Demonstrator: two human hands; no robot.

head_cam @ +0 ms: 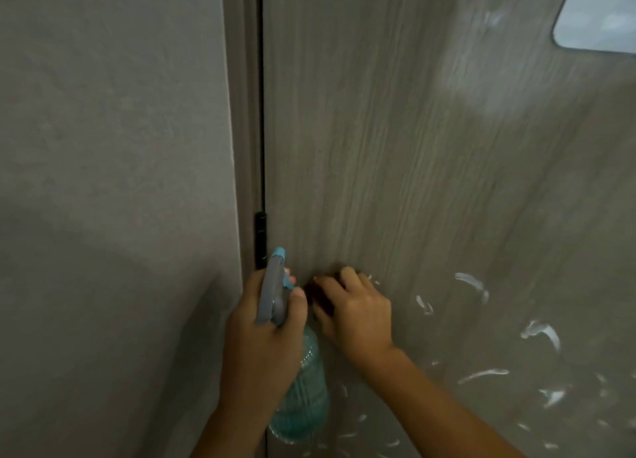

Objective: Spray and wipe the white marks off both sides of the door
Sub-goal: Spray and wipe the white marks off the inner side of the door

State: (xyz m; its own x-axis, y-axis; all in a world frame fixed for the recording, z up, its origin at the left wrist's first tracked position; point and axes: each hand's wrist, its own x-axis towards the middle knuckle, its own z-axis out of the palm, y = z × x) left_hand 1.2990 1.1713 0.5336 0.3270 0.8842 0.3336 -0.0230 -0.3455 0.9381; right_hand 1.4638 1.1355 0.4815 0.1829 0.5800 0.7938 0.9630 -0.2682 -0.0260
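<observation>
Left hand (261, 323) grips the clear blue-liquid spray bottle (299, 388) by its grey trigger neck, likely light and slippery. Right hand (351, 306) presses a dark cloth (321, 297) against the grey wood-grain door (378, 147); white marks (540, 332) lie nearby.

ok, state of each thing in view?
door: closed, white marks remain lower right
spray bottle: upright, held, blue liquid inside
left hand: grips the bottle's neck
right hand: presses a dark wiper against the door
hinge: folded
</observation>
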